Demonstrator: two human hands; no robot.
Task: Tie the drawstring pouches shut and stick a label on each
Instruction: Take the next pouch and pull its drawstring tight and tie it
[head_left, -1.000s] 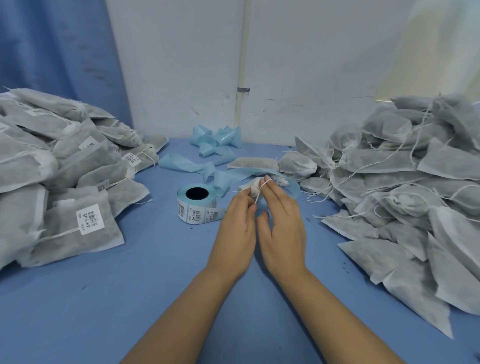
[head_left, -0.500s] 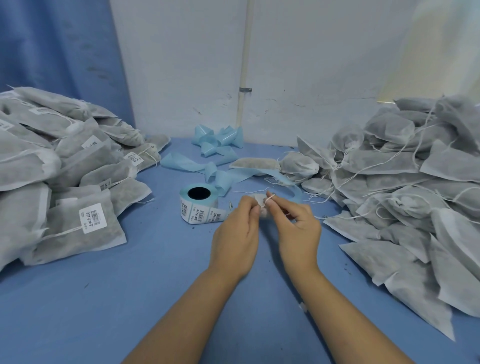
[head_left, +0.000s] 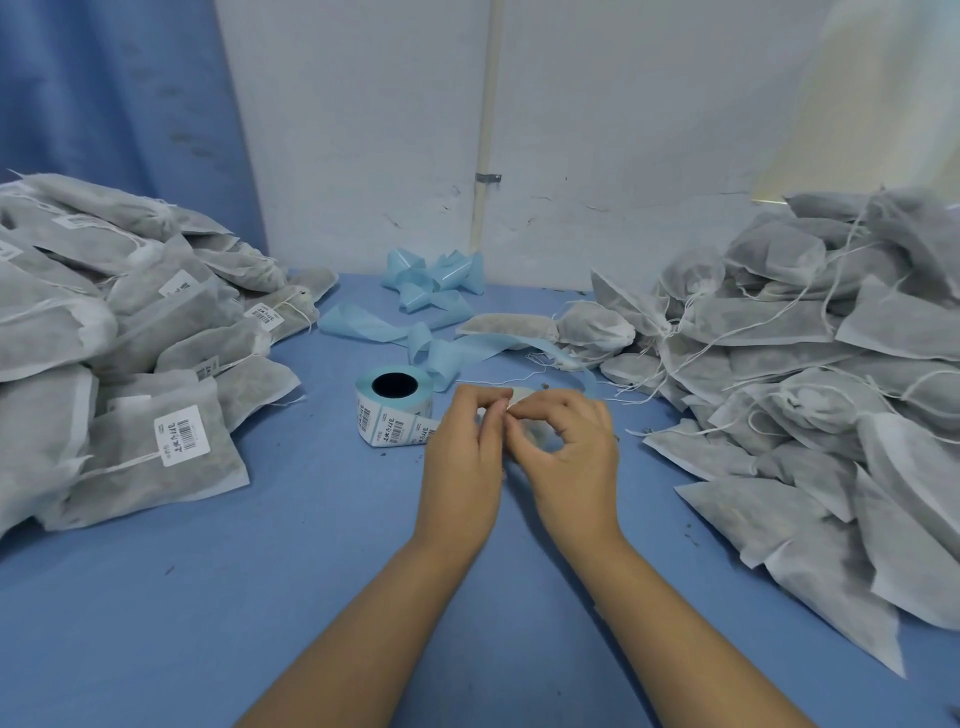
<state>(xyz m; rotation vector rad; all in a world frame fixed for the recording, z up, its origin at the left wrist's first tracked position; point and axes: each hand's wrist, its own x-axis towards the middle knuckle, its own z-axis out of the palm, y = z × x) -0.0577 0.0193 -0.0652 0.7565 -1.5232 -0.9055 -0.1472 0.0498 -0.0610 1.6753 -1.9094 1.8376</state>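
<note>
Two hands, left (head_left: 462, 457), right (head_left: 571, 462), pinch one pouch (head_left: 543, 435); one label roll (head_left: 395, 410).

**A hand-packing and labelling station**

This is a small packing workshop rather than a home or office. A bench (head_left: 208, 597) covered in blue runs up to a bare, scuffed white wall (head_left: 623, 130) with a clipped pipe (head_left: 485, 130). A blue curtain (head_left: 114, 104) hangs at the far left corner. Grey non-woven pouches lie in bulk. The left heap (head_left: 130, 364) along the left edge shows several barcode stickers (head_left: 179, 435), and the right heap (head_left: 831, 364) along the right edge trails loose white drawstrings. A label roll (head_left: 395, 410) stands near the middle, with coils of pale blue backing tape (head_left: 431, 283) by the far edge.
</note>
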